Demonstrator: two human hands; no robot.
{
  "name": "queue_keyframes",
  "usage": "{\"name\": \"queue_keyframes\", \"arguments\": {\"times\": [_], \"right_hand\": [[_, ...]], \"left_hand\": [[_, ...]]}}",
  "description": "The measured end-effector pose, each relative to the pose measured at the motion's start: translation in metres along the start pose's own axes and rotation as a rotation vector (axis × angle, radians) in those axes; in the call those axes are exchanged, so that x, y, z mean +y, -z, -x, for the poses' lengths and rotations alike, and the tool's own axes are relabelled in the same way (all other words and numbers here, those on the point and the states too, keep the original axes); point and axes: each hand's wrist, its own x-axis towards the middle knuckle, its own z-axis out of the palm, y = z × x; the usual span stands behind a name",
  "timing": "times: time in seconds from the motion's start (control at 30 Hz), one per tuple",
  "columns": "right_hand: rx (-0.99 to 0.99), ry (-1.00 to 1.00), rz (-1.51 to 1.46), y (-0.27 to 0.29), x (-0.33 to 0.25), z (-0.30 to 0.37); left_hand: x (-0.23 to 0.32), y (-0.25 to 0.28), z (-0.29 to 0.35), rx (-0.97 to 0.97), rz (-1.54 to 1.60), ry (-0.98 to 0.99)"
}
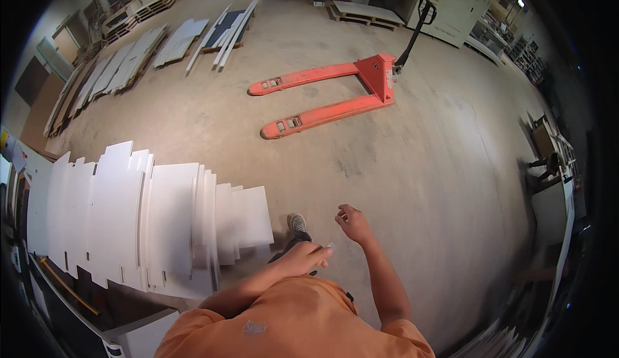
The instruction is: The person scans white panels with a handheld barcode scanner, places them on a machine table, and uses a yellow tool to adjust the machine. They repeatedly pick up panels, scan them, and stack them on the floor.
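My left hand [304,259] is in front of my body, its thumb and fingers closed on a small whitish scrap [331,247]. The scrap's kind is too small to make out. To the right and a little farther forward hangs my right hand [353,224], its fingers loosely bent and slightly apart, with nothing visible in them. Both hands are in the air above the floor. Nearest on the left is a long row of white panels [174,216], leaning closely against one another; neither hand touches them.
A red pallet jack [376,81] stands ahead, forks pointing left. More flat panels [138,55] lie on the floor at the far left. A large pale cabinet [447,10] is at the back right. Benches [551,158] line the right side.
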Motion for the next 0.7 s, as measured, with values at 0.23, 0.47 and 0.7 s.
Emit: {"name": "queue_keyframes", "arguments": {"times": [0.23, 0.47, 0.7], "right_hand": [[-0.111, -0.811, -0.128, -0.024, 0.134, -0.107], [-0.337, -1.263, -0.323, -0.036, 0.174, -0.175], [-0.575, -1.102, -0.139, -0.084, 0.155, -0.484]], "left_hand": [[0.085, 0.156, -0.137, -0.11, -0.04, -0.125], [0.142, 0.324, -0.22, 0.016, 0.055, -0.222], [0.149, 0.513, -0.255, 0.231, 0.169, -0.075]]}}
